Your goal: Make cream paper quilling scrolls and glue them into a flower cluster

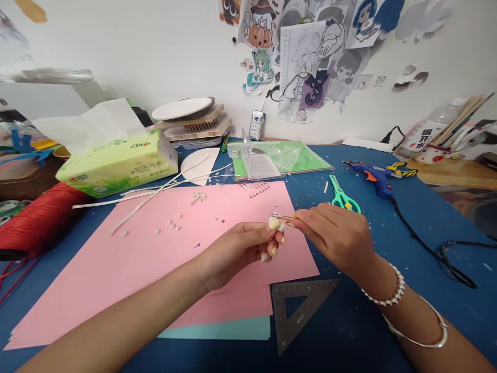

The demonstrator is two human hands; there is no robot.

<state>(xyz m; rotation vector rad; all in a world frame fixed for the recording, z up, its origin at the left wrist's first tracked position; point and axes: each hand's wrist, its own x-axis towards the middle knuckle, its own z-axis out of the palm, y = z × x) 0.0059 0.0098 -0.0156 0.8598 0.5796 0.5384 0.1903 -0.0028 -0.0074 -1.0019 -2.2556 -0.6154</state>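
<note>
A blue tabletop (388,235) bears pink paper sheets (147,264), a set square (305,309), green scissors (339,195), a glue gun (378,180) — and a tissue box (120,166).

- I get bright, even indoor light on my feed; the white wall (155,46) beyond the grip of the left hand (246,241) reads pale.
- Shadows are soft, and the blue tabletop (349,336) below the grip goes darkest.
- Glare whitens patches of the clear plastic case (262,166) just beyond the grip.
- Wide-angle stretch leans the bottle (430,124), far right of the grip, outward.
- Within the grip, the small white piece (281,227) looks soft-edged (too fine for me to read from here).
</note>
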